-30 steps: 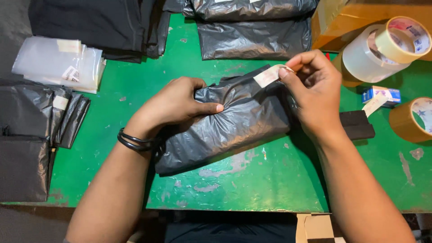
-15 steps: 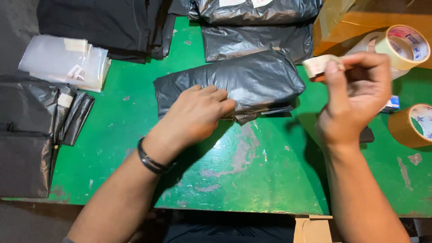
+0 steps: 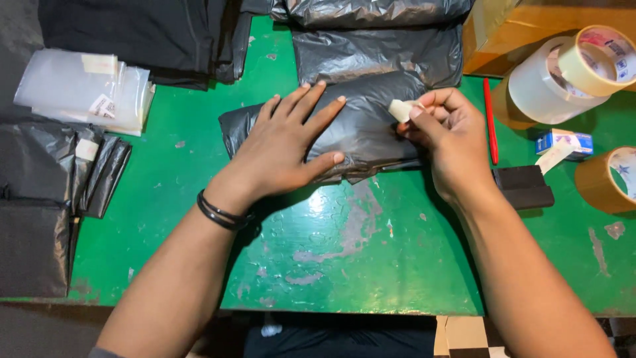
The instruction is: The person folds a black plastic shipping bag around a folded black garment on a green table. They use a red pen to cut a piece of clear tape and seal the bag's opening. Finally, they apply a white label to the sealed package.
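Three tape rolls (image 3: 583,66), one red pen (image 3: 490,119)

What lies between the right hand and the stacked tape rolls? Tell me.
In the head view, a red pen lies on the green table between the right hand and the stacked tape rolls, lengthwise, just beside the hand's knuckles.

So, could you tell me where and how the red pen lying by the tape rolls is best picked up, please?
Pinch the red pen at mid-barrel, coming straight down from above. It lies flat on the green table, running away from the person, with bare table along both long sides. The right hand is just to its left, but it is pinching a small pale strip, so that would probably have to go first.
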